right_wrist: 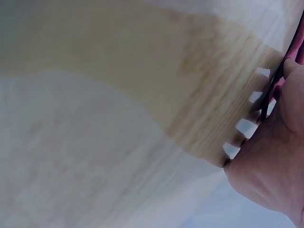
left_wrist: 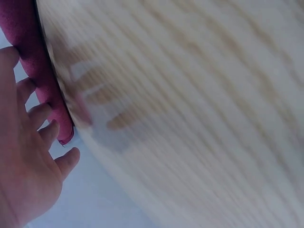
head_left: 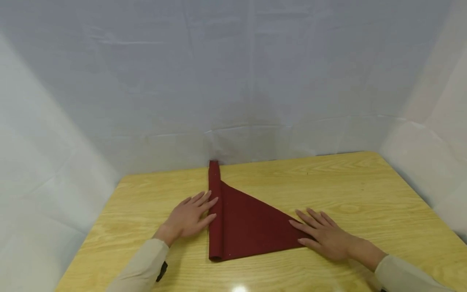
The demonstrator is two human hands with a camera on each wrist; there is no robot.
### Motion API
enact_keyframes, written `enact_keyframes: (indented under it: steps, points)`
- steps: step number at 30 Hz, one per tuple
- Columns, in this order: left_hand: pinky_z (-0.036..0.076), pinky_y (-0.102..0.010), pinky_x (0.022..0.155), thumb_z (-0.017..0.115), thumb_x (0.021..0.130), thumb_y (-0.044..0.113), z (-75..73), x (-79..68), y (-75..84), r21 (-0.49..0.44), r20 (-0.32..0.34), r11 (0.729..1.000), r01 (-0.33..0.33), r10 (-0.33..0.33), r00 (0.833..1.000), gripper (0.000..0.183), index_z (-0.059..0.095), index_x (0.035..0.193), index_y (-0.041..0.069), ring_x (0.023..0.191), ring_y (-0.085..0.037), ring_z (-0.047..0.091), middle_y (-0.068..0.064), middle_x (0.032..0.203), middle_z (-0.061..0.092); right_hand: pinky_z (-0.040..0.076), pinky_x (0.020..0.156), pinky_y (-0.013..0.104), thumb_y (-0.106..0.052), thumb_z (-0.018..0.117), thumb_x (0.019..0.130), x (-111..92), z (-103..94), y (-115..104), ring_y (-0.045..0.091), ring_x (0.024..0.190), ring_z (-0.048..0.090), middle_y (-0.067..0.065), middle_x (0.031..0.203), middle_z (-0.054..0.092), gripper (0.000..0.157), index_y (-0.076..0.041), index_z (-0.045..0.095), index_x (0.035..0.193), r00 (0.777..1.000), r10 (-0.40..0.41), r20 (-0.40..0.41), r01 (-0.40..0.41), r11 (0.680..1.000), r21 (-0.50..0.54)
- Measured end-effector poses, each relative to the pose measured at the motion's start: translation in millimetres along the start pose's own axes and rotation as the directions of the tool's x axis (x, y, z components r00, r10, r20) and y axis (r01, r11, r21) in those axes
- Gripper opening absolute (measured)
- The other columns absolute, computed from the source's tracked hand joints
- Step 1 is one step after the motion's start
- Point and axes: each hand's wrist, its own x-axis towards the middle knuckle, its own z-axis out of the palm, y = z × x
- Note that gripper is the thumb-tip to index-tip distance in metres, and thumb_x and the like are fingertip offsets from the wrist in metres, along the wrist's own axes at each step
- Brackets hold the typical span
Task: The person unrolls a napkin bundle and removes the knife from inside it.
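Observation:
A dark red cloth [head_left: 251, 227] lies on the wooden table. Its left side is rolled into an upright-running tube [head_left: 215, 231], and the flat part narrows to a corner at the right. My left hand [head_left: 189, 217] touches the roll's left side with spread fingers; in the left wrist view the fingertips of this hand [left_wrist: 33, 156] meet the red roll [left_wrist: 40, 66]. With fingers spread, my right hand [head_left: 328, 235] rests on the cloth's right corner. The right wrist view shows that hand [right_wrist: 275, 152] at the cloth's edge, largely from the side.
The yellow wood-grain table [head_left: 321, 182] extends around the cloth. Pale sheeting [head_left: 233, 81] hangs behind the table and along both sides. The roll's far end reaches the table's back edge. Light-coloured sleeves [head_left: 144, 263] cover both forearms.

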Motion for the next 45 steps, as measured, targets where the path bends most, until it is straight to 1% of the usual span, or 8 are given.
enact_keyframes:
  steps: [5,12,16,19,24,30,36,45]
  points:
    - [0.025,-0.050,0.109,0.031,0.101,0.054,3.7,0.4,-2.6,-0.011,0.006,1.000,0.011,-0.011,1.000,0.059,0.034,0.150,0.023,0.141,-0.025,0.022,-0.005,0.155,0.026,0.013,0.104,0.066,-0.036,0.041,0.103,1,0.3,0,0.044,0.139,0.013,0.015,0.155,0.023,0.050,-0.017,0.037,0.149,1.000,0.001,0.002,-0.001,1.000,-0.001]
    - [0.026,-0.049,0.109,0.034,0.100,0.053,5.7,4.5,-3.9,0.000,-0.040,1.000,-0.003,0.003,0.999,0.059,0.039,0.148,0.020,0.140,-0.026,0.025,-0.007,0.154,0.029,0.012,0.104,0.066,-0.035,0.042,0.103,2,0.8,-1,0.044,0.139,0.014,0.015,0.155,0.023,0.050,-0.017,0.037,0.149,1.000,0.012,0.002,-0.012,1.000,0.001]
    - [0.027,-0.048,0.109,0.036,0.099,0.054,4.3,9.0,0.1,0.019,-0.082,1.000,-0.017,0.018,0.996,0.059,0.042,0.147,0.020,0.140,-0.025,0.027,-0.007,0.153,0.031,0.013,0.103,0.066,-0.034,0.042,0.103,3,0.5,-3,0.045,0.139,0.015,0.016,0.154,0.024,0.049,-0.016,0.038,0.149,1.000,0.002,-0.005,-0.002,1.000,-0.005]
    - [0.027,-0.048,0.109,0.038,0.098,0.055,1.4,15.1,7.4,0.022,-0.092,0.999,-0.038,0.040,0.995,0.060,0.042,0.147,0.020,0.139,-0.025,0.028,-0.008,0.152,0.032,0.014,0.103,0.067,-0.034,0.043,0.103,3,0.2,-4,0.045,0.138,0.015,0.017,0.154,0.024,0.049,-0.016,0.038,0.149,1.000,-0.007,-0.013,0.007,1.000,0.004]
    - [0.026,-0.049,0.109,0.039,0.097,0.057,-0.3,26.2,18.4,0.022,-0.059,0.998,-0.065,0.066,0.996,0.062,0.041,0.147,0.021,0.140,-0.026,0.026,-0.009,0.153,0.031,0.013,0.103,0.065,-0.033,0.045,0.102,2,3.2,-2,0.045,0.138,0.015,0.017,0.153,0.025,0.049,-0.017,0.039,0.148,0.999,-0.023,-0.043,0.024,1.000,0.021]
    - [0.025,-0.050,0.109,0.039,0.096,0.058,1.8,34.3,23.5,0.048,0.010,0.998,-0.047,0.046,0.999,0.063,0.043,0.146,0.021,0.141,-0.026,0.024,-0.008,0.153,0.031,0.012,0.103,0.065,-0.033,0.043,0.103,2,3.8,2,0.044,0.139,0.013,0.016,0.155,0.023,0.049,-0.017,0.037,0.149,1.000,-0.014,-0.023,0.015,1.000,0.011]
    - [0.024,-0.050,0.110,0.041,0.095,0.059,5.5,30.9,19.3,0.074,0.036,0.997,-0.018,0.015,0.999,0.062,0.046,0.144,0.021,0.141,-0.025,0.023,-0.007,0.153,0.030,0.012,0.104,0.066,-0.034,0.042,0.103,4,2.6,1,0.044,0.139,0.013,0.016,0.155,0.023,0.050,-0.017,0.037,0.149,1.000,-0.005,-0.004,0.005,1.000,-0.001]
    - [0.024,-0.050,0.110,0.043,0.095,0.058,7.5,25.4,12.3,0.052,0.016,0.999,-0.009,0.008,1.000,0.063,0.046,0.144,0.020,0.142,-0.024,0.022,-0.006,0.155,0.027,0.015,0.102,0.067,-0.035,0.043,0.103,2,2.9,1,0.045,0.139,0.015,0.016,0.154,0.025,0.049,-0.017,0.039,0.148,1.000,-0.015,-0.024,0.015,1.000,-0.013]
